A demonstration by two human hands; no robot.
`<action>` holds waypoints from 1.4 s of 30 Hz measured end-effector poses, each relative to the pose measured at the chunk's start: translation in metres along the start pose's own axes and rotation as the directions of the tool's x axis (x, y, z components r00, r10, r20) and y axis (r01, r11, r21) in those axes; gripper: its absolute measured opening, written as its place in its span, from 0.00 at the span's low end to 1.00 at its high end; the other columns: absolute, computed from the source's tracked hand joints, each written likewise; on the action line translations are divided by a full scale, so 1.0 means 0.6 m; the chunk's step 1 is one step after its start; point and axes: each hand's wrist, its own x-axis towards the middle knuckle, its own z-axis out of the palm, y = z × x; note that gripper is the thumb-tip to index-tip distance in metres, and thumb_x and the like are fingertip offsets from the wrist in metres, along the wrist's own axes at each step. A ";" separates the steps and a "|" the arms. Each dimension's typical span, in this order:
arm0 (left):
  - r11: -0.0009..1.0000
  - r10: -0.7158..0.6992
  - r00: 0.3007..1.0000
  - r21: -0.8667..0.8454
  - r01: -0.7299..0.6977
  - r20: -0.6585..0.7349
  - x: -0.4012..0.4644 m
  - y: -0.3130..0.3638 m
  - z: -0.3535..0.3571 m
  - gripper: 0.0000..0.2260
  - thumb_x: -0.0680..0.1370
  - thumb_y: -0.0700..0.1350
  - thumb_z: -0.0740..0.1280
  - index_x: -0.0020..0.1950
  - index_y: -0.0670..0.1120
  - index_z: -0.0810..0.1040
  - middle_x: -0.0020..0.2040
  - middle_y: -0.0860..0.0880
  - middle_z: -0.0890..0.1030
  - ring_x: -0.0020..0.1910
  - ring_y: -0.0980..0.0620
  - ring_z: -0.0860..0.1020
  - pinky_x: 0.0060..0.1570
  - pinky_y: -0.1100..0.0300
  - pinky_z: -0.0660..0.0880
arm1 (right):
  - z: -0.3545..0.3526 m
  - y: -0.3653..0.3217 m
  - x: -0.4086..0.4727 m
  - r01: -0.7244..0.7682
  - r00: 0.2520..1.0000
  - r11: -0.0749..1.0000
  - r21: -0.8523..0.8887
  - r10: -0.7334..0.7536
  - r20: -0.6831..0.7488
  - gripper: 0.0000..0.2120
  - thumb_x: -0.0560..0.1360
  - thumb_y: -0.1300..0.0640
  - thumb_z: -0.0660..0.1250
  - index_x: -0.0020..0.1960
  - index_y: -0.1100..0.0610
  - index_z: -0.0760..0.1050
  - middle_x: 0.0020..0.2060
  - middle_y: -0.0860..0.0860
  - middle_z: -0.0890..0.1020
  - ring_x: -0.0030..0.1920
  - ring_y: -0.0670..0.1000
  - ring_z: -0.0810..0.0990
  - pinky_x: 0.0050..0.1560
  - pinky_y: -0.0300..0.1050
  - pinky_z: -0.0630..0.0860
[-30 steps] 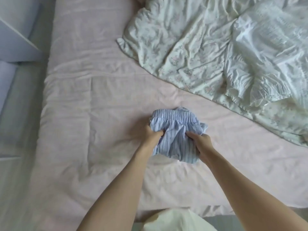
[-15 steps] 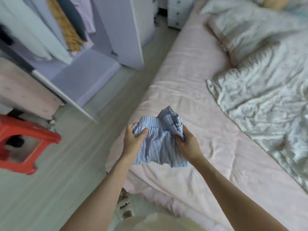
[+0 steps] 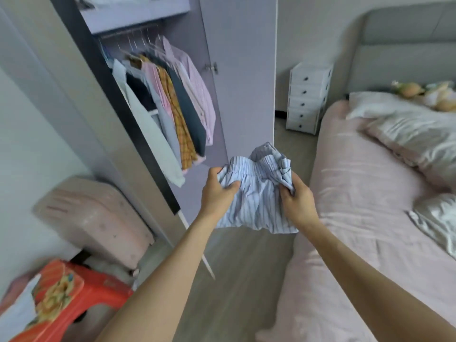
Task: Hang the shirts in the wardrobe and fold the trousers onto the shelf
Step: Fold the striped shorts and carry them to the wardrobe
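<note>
The person holds a pair of blue striped trousers [image 3: 256, 193] up in the air w/ both hands, over the floor [image 3: 237, 267] btwn the bed [image 3: 357, 218] and the wardrobe [image 3: 153, 99]. The left hand [image 3: 217, 193] grips the left side of the bunched cloth, fingers curled round it, thumb on top. The right hand [image 3: 297, 201] pinches the right side, fingers curled into the folds. The stretchy waist band sits at the top and the rest hangs down in a soft lump, touching nothing else. The wardrobe door [image 3: 241, 77] stands open just behind the trousers. Inside, shirts [image 3: 172, 107] hang in a row on a rail: white, pink, an orange check one, a dark one, a pale pink stripe one. A shelf [image 3: 133, 18] sits above the rail. On the left, near the wardrobe, is a pink suitcase [image 3: 96, 218], and close to it in front a red stool [image 3: 74, 297] w/ flower pics on top. The bed on the right has a pink sheet, w/ pillows [image 3: 407, 134] at the far end. A small white set of drawers [image 3: 308, 97] stands by the bed head, well apart from the hands.
</note>
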 end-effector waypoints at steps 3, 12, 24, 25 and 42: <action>0.991 0.122 0.987 -0.045 -0.128 -0.103 0.093 0.063 -0.014 0.19 0.76 0.42 0.67 0.64 0.48 0.67 0.43 0.63 0.68 0.32 0.76 0.68 0.32 0.83 0.63 | 0.025 -0.062 0.098 0.076 0.992 0.997 0.029 -0.073 -0.103 0.17 0.77 0.62 0.58 0.63 0.50 0.72 0.41 0.45 0.79 0.43 0.53 0.77 0.43 0.44 0.70; 0.864 0.376 0.887 -0.244 -0.440 -0.270 0.419 0.222 -0.063 0.15 0.78 0.41 0.62 0.61 0.56 0.66 0.56 0.60 0.71 0.53 0.62 0.72 0.46 0.81 0.66 | 0.127 -0.226 0.461 0.407 0.908 0.901 0.149 -0.380 -0.177 0.27 0.77 0.65 0.56 0.73 0.49 0.60 0.62 0.45 0.75 0.56 0.44 0.75 0.51 0.36 0.69; 0.798 0.581 0.688 0.137 -0.587 -0.435 0.950 0.397 -0.266 0.26 0.79 0.40 0.63 0.75 0.53 0.59 0.66 0.60 0.64 0.63 0.68 0.61 0.54 0.83 0.57 | 0.341 -0.486 1.018 0.594 0.725 0.597 0.539 -0.688 -0.037 0.27 0.76 0.68 0.52 0.72 0.48 0.65 0.50 0.26 0.74 0.48 0.24 0.73 0.45 0.18 0.67; 0.794 0.594 0.681 0.177 -0.581 -0.428 0.974 0.403 -0.292 0.27 0.79 0.39 0.63 0.75 0.53 0.58 0.66 0.60 0.64 0.63 0.67 0.61 0.55 0.81 0.58 | 0.359 -0.509 1.040 0.586 0.715 0.568 0.579 -0.699 -0.038 0.26 0.77 0.68 0.52 0.72 0.50 0.65 0.55 0.31 0.75 0.51 0.26 0.73 0.47 0.19 0.67; 0.509 0.208 0.699 0.686 0.520 -0.684 1.432 0.271 -0.682 0.25 0.81 0.57 0.55 0.75 0.60 0.49 0.76 0.44 0.47 0.72 0.40 0.54 0.66 0.45 0.60 | 0.840 -0.729 1.460 0.473 0.802 0.817 0.331 -0.554 0.221 0.24 0.78 0.60 0.60 0.73 0.58 0.60 0.65 0.58 0.72 0.64 0.58 0.71 0.61 0.48 0.69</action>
